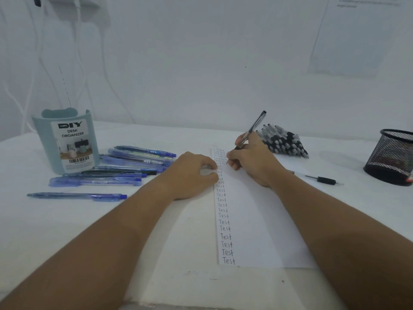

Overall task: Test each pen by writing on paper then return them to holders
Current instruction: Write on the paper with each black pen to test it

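Evidently midway: a black pen (250,130) is clamped in the right hand (252,162) fingers, the paper (257,220) is pressed by the left hand (190,175) with curled fingers, and both holders, the desk organizer (67,142) and the mesh cup (391,157), are still to be refilled.

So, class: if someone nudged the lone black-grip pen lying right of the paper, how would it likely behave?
The slim black-grip pen lies flat on the white table, its barrel apparently round, so it would probably roll. It looks thin and light, likely skidding easily. The dark rubbery grip may slow it slightly.

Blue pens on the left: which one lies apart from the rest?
The blue pen nearest the camera, alone on the table; the others cluster beside the desk organizer.
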The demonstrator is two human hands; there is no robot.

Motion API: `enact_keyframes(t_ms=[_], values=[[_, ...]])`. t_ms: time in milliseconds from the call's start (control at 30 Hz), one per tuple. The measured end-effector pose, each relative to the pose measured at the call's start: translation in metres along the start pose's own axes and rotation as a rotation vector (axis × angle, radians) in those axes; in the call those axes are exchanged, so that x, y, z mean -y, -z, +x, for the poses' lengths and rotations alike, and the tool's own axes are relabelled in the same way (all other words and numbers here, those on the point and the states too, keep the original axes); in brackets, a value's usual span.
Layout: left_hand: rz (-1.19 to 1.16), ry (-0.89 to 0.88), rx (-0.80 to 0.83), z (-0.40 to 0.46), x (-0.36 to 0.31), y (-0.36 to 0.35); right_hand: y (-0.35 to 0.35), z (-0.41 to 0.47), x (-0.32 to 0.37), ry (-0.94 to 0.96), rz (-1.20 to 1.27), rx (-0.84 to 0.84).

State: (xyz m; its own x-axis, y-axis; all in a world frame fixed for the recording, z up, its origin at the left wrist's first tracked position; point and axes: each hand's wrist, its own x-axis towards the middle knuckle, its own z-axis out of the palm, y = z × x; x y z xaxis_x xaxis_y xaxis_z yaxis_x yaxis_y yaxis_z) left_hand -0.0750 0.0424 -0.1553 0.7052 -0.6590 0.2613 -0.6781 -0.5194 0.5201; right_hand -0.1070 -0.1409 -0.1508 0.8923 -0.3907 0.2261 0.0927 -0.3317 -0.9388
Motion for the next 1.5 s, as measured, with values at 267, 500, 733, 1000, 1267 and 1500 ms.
enact_keyframes(t_ms=[267,500,733,1000,1267,1500], values=[[-0.001,0.005,0.0,0.0,0.001,0.0,0.003,0.0,0.001,-0.046,0.133,-0.032],[0.01,0.012,0.01,0.0,0.0,0.001,0.002,0.0,-0.001,-0.028,0.089,-0.031],[0.008,0.014,0.01,-0.001,-0.001,0.001,0.001,-0.001,0.002,-0.033,0.003,-0.015],[0.013,0.013,0.006,-0.002,-0.003,0.002,0.0,-0.004,0.005,-0.03,0.011,-0.022],[-0.007,0.0,0.015,-0.001,-0.001,0.002,0.008,-0.001,0.014,-0.026,0.339,-0.2],[0.008,-0.027,0.027,-0.002,-0.001,0.002,0.024,-0.002,0.023,-0.079,0.419,-0.289]])
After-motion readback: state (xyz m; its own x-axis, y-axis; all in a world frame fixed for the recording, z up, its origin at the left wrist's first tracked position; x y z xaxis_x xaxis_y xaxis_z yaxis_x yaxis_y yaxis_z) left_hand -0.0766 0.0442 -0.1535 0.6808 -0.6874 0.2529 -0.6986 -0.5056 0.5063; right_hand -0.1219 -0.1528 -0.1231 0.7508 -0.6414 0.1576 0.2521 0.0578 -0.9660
